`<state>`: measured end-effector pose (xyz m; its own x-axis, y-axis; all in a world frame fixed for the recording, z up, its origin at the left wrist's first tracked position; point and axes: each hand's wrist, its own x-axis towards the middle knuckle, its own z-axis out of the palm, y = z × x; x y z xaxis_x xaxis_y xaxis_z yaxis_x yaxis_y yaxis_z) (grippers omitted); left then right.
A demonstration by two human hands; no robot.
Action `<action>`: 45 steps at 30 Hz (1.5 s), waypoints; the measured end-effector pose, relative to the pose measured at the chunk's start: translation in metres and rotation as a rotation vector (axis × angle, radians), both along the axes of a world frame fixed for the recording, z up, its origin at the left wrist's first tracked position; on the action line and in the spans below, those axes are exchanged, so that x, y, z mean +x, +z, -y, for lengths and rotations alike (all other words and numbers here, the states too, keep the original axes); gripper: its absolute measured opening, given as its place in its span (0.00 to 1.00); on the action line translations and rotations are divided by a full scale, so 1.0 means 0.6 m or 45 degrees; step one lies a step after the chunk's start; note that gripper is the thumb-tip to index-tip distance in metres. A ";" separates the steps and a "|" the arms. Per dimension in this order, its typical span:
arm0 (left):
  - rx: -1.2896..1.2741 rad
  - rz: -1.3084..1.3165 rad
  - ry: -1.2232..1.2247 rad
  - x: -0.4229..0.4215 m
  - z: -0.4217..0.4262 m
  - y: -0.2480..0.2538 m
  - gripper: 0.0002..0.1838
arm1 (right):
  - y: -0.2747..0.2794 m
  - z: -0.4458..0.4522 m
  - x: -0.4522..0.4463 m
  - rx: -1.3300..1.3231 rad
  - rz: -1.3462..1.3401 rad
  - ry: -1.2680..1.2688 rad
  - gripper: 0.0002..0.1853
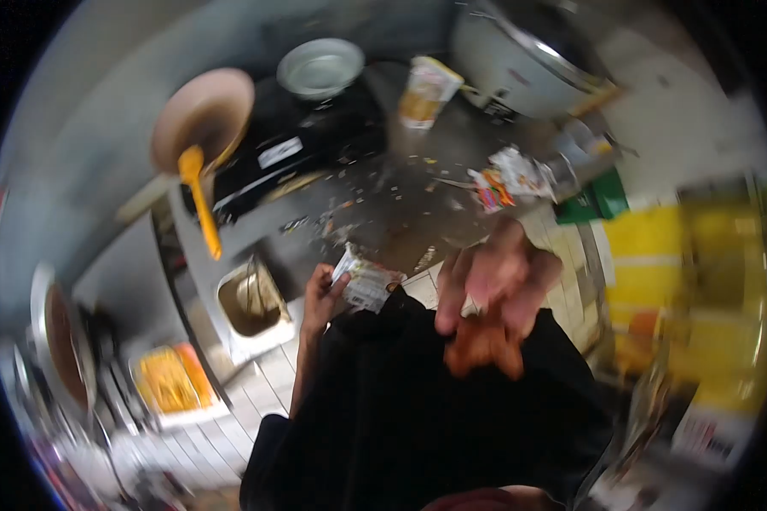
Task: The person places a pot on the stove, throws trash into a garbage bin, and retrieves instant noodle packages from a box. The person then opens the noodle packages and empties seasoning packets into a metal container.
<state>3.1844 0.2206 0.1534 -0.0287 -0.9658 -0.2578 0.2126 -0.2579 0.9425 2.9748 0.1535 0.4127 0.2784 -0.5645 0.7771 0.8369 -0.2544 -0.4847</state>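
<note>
Plastic pkt (366, 284) gripped in our L hand (321, 291), held low.
R hand (504, 271) raised, fingers bent; blurred, can't tell if gripping.

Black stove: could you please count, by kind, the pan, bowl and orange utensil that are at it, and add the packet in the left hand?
Pan: 1
Bowl: 1
Orange utensil, resting in the pan: 1
White packet, in the left hand: 1
Total: 4
</note>
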 end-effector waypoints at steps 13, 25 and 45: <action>-0.085 -0.123 -0.529 0.011 0.049 0.002 0.07 | 0.131 -0.094 0.111 -0.574 0.176 -0.441 0.10; -0.252 -0.144 -0.242 0.039 0.047 0.044 0.09 | 0.132 -0.110 0.197 -0.265 0.503 -0.436 0.08; -0.212 -0.032 -0.307 0.029 0.112 -0.014 0.14 | 0.141 -0.119 0.106 -0.305 0.253 -0.451 0.03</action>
